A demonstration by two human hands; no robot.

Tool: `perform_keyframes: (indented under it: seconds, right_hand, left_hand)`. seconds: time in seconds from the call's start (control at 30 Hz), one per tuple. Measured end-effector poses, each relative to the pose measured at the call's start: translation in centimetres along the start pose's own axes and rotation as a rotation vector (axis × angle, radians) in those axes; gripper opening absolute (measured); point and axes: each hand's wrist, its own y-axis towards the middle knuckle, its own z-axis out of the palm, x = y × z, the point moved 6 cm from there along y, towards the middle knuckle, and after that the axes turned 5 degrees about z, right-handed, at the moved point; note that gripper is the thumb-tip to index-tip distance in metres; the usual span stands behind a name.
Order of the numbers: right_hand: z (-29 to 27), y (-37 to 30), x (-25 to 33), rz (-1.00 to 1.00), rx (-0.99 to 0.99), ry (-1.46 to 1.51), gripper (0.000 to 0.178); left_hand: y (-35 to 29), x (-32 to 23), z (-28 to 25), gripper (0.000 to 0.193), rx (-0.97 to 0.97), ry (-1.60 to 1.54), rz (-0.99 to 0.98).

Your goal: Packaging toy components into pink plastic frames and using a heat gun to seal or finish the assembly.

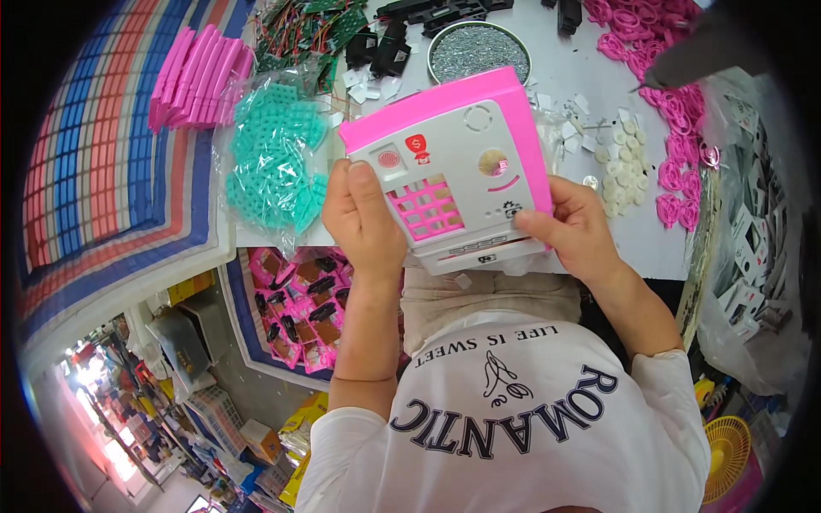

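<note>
Both my hands hold a pink-and-white plastic toy money box housing (451, 161) above the near edge of the table. It is tilted, with its white face up. The face has a square opening crossed by a pink grid, a round hole and small printed pictures. My left hand (363, 209) grips its left edge, thumb along the side. On the lower right corner is my right hand (580, 229), with the thumb on the face and the fingers behind the pink rim. What lies behind the housing is hidden.
Beyond it stands a round tin of small screws (479, 53). A bag of teal keypads (278, 158) and stacked pink panels (197, 77) lie left. White discs (626, 167) and pink loops (680, 162) lie right, under a dark hanging tool (705, 51). Pink assemblies (304, 308) fill a bin below.
</note>
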Motion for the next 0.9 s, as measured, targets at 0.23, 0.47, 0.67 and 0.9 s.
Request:
perform_keyframes:
  seconds: [0.23,0.47,0.67,0.9]
  right_hand:
    - [-0.8,1.4,6.3,-0.273,-0.116,-0.144,0.037]
    - [-0.3,2.1,10.3,-0.506,-0.023,-0.124,0.029]
    - [-3.6,-0.3,8.7,-0.947,-0.058,-1.216,0.038]
    - [-3.7,-2.5,0.3,-0.775,0.039,-1.279,0.052]
  left_hand:
    - [0.0,-1.5,1.5,0.032,0.252,0.008,0.102]
    - [2.3,-3.3,1.3,0.037,0.151,0.066,0.465]
    - [2.3,-2.1,2.0,0.050,0.653,0.399,0.667]
    - [-5.4,1.9,1.1,0.057,0.933,0.472,0.449]
